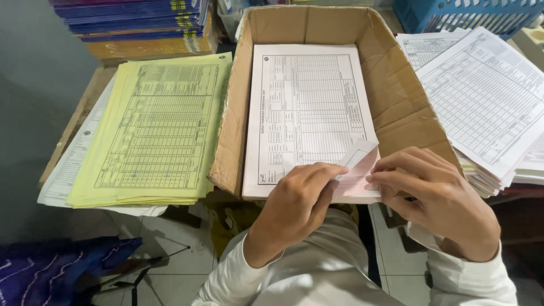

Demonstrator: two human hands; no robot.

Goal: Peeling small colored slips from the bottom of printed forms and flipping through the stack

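A stack of white printed forms lies flat in an open cardboard box, and its near right corner is being worked by both hands. The top sheet's corner is lifted and folded back, so that a pink sheet is shown beneath it. The left hand is curled, its fingertips pressed on the stack just beside the raised corner – nothing is gripped by it, as far as can be seen. The right hand is partly closed, its fingertips laid at the edge of the pink sheet; whether the paper is actually pinched cannot be told.

The step in hand is judged to be the separating of the top sheet from the one under it. A light, single-sheet pinch would be called for next – with the stack held down so nothing slides.

To the left a pile of yellow forms is spread; to the right more white forms are heaped.
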